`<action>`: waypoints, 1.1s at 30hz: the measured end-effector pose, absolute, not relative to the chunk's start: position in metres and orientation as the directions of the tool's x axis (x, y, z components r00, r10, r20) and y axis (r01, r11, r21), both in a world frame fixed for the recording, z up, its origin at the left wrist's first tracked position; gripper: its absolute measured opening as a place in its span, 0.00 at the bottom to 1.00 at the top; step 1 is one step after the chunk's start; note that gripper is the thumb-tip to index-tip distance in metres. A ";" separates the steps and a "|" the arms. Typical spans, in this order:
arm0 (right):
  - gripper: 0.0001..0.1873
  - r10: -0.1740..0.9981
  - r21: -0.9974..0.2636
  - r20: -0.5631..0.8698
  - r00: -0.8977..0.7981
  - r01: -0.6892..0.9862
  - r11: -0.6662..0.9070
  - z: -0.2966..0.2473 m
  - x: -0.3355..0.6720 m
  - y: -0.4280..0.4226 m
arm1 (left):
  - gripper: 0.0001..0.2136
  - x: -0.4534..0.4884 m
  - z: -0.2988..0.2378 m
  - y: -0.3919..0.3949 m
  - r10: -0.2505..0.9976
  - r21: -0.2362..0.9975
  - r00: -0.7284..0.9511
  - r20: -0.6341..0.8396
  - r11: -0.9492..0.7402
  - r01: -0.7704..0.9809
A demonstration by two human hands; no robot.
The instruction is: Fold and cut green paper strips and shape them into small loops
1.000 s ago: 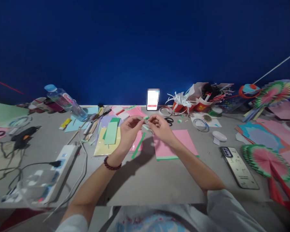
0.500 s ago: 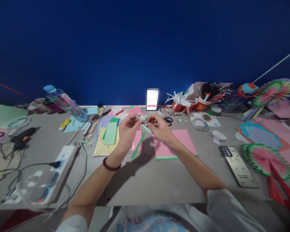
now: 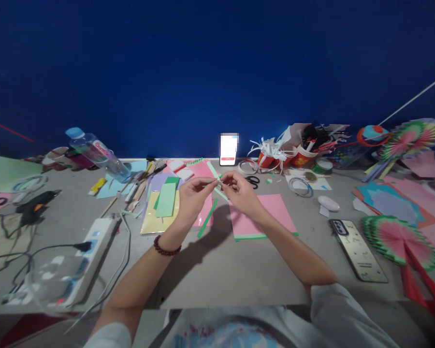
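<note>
My left hand (image 3: 197, 195) and my right hand (image 3: 240, 194) meet above the middle of the table, fingertips almost touching. Both are closed in a pinch on a narrow pale green paper strip (image 3: 213, 169); one part of it shows beyond the fingers and another below them. The exact fold at the fingertips is too small to make out. Under my right forearm lies a pink sheet (image 3: 266, 215) with a green edge. A dark green paper strip (image 3: 207, 218) rests between the hands' shadows. Beside my left hand are light green paper pieces (image 3: 166, 200) on a yellow packet (image 3: 149, 212).
Black scissors (image 3: 253, 181) lie behind my right hand. A lit phone (image 3: 227, 151) stands against the blue wall. Left are a power strip (image 3: 89, 261), a tilted bottle (image 3: 97, 153) and a glue gun (image 3: 36, 207). Right are another phone (image 3: 358, 251) and a paper fan (image 3: 400, 241).
My left fingertips have moved slightly right and down, closer to the right ones. The whitish strip end that stuck out by the left fingers now shows less; the pale green strip behind shows more.
</note>
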State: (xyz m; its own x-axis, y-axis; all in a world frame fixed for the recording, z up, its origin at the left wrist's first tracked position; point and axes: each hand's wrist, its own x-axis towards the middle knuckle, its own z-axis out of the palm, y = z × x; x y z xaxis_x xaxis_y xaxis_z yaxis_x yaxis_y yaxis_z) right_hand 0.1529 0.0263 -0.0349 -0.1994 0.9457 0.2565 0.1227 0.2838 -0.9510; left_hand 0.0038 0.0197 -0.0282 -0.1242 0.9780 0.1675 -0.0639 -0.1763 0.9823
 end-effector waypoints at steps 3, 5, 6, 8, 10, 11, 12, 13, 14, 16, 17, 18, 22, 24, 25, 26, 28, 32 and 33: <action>0.06 0.947 -0.947 0.257 -0.194 0.143 0.286 -0.035 0.153 0.026 | 0.06 0.003 -0.029 0.021 0.980 0.986 -0.145 0.140 -0.151 -0.070; 0.06 0.946 -0.945 0.260 -0.193 0.153 0.291 -0.035 0.153 0.027 | 0.07 0.002 -0.030 0.022 0.979 0.986 -0.149 0.136 -0.148 -0.073; 0.06 0.946 -0.944 0.262 -0.191 0.155 0.292 -0.035 0.153 0.027 | 0.07 0.002 -0.031 0.022 0.980 0.986 -0.149 0.136 -0.148 -0.072; 0.06 0.946 -0.944 0.265 -0.188 0.150 0.294 -0.035 0.153 0.027 | 0.08 0.003 -0.032 0.023 0.980 0.986 -0.142 0.142 -0.153 -0.068; 0.06 0.945 -0.945 0.266 -0.190 0.140 0.294 -0.035 0.153 0.027 | 0.09 0.004 -0.033 0.023 0.977 0.982 -0.138 0.160 -0.171 -0.076; 0.06 0.945 -0.946 0.266 -0.191 0.136 0.294 -0.035 0.153 0.027 | 0.09 0.004 -0.034 0.023 0.976 0.980 -0.136 0.172 -0.184 -0.080; 0.06 0.945 -0.946 0.266 -0.191 0.135 0.294 -0.034 0.152 0.027 | 0.09 0.005 -0.034 0.023 0.973 0.977 -0.136 0.186 -0.198 -0.081; 0.06 0.946 -0.946 0.266 -0.187 0.137 0.293 -0.034 0.152 0.026 | 0.10 0.006 -0.034 0.022 0.971 0.975 -0.136 0.199 -0.210 -0.078; 0.06 0.947 -0.946 0.265 -0.182 0.142 0.292 -0.034 0.152 0.026 | 0.10 0.006 -0.034 0.022 0.969 0.973 -0.136 0.208 -0.219 -0.070; 0.06 0.950 -0.946 0.260 -0.174 0.150 0.286 -0.034 0.152 0.026 | 0.11 0.007 -0.033 0.022 0.966 0.972 -0.139 0.219 -0.228 -0.054; 0.06 0.951 -0.947 0.256 -0.173 0.154 0.283 -0.033 0.152 0.026 | 0.11 0.007 -0.033 0.021 0.965 0.972 -0.142 0.219 -0.228 -0.051; 0.06 0.952 -0.947 0.254 -0.172 0.157 0.281 -0.033 0.152 0.026 | 0.11 0.007 -0.033 0.021 0.965 0.973 -0.145 0.217 -0.227 -0.053; 0.07 0.951 -0.944 0.257 -0.169 0.165 0.285 -0.034 0.152 0.027 | 0.11 0.007 -0.033 0.020 0.971 0.974 -0.138 0.196 -0.208 -0.084; 0.06 0.948 -0.941 0.266 -0.175 0.168 0.295 -0.035 0.153 0.027 | 0.11 0.008 -0.032 0.020 0.975 0.976 -0.134 0.179 -0.193 -0.099; 0.07 0.946 -0.939 0.272 -0.178 0.168 0.301 -0.035 0.153 0.027 | 0.12 0.007 -0.032 0.020 0.976 0.977 -0.134 0.170 -0.184 -0.105; 0.07 0.944 -0.936 0.278 -0.179 0.170 0.308 -0.035 0.153 0.027 | 0.12 0.007 -0.032 0.020 0.978 0.979 -0.134 0.159 -0.174 -0.110; 0.06 0.942 -0.932 0.286 -0.178 0.175 0.316 -0.035 0.152 0.027 | 0.13 0.007 -0.032 0.021 0.982 0.981 -0.133 0.132 -0.149 -0.125; 0.07 0.942 -0.930 0.286 -0.177 0.186 0.317 -0.035 0.152 0.027 | 0.13 0.006 -0.033 0.023 0.988 0.981 -0.115 0.099 -0.116 -0.153; 0.07 0.942 -0.930 0.285 -0.176 0.189 0.317 -0.035 0.152 0.027 | 0.13 0.006 -0.033 0.023 0.988 0.981 -0.109 0.107 -0.122 -0.149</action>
State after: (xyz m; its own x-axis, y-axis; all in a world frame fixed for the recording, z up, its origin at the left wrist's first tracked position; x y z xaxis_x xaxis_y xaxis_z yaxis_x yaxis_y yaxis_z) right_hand 0.1520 0.0270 -0.0352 -0.1765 0.9421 0.2853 0.1887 0.3168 -0.9295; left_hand 0.0061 0.0228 -0.0333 -0.1090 0.9883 0.1068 -0.1487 -0.1224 0.9813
